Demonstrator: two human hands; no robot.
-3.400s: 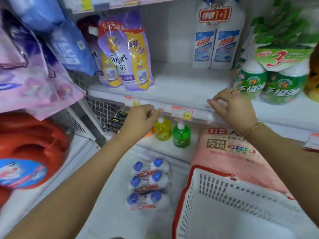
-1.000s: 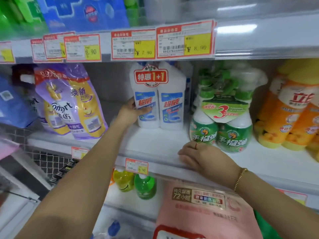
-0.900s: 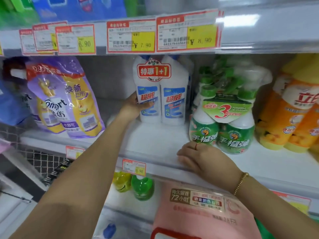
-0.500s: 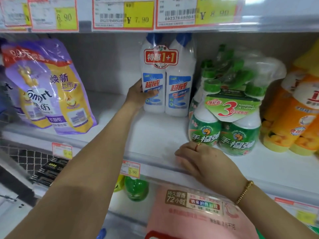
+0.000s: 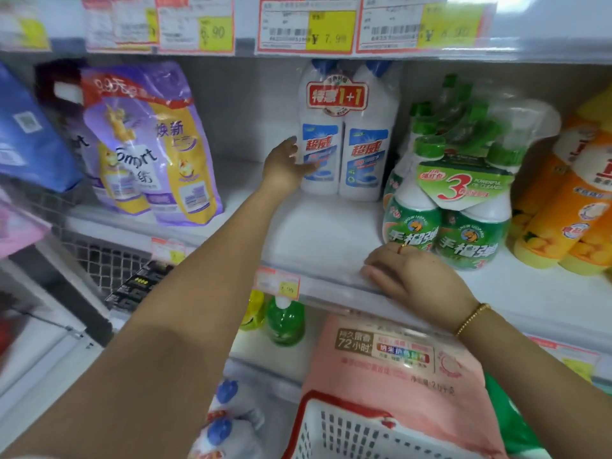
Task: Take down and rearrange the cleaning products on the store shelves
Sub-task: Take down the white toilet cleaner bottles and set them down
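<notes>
I am at the take-down step. My left hand [image 5: 286, 167] is up on the middle shelf [image 5: 318, 233] against the twin pack of white bottles [image 5: 347, 137], which stands upright at the back of that shelf. The grip is pinching the left bottle of the pack low on its body, with the thumb across the front label and the other fingers going round its left side. How far they wrap behind I cannot tell. My right hand [image 5: 410, 279] lies in front of the twin pack and to its right, fingers flat on the shelf's front lip, holding nothing. As I judge it, the next move calls for a firmer hold, since one hand on one bottle has to carry two banded together. After that comes a straight pull toward me before any lowering. To the right of the twin pack the green spray bottles [image 5: 457, 207] stand just beside it, so I should not swing that way. To its left, white shelf surface shows as far as the purple pouches [image 5: 149, 144], and in front of it as far as the lip, which is my open lane. Above the twin pack the price tag rail [image 5: 308, 28] hangs close over the caps, leaving little room to lift. Below and in front sits the white basket [image 5: 347, 432], with a pink bag [image 5: 397, 359] at its far rim.
</notes>
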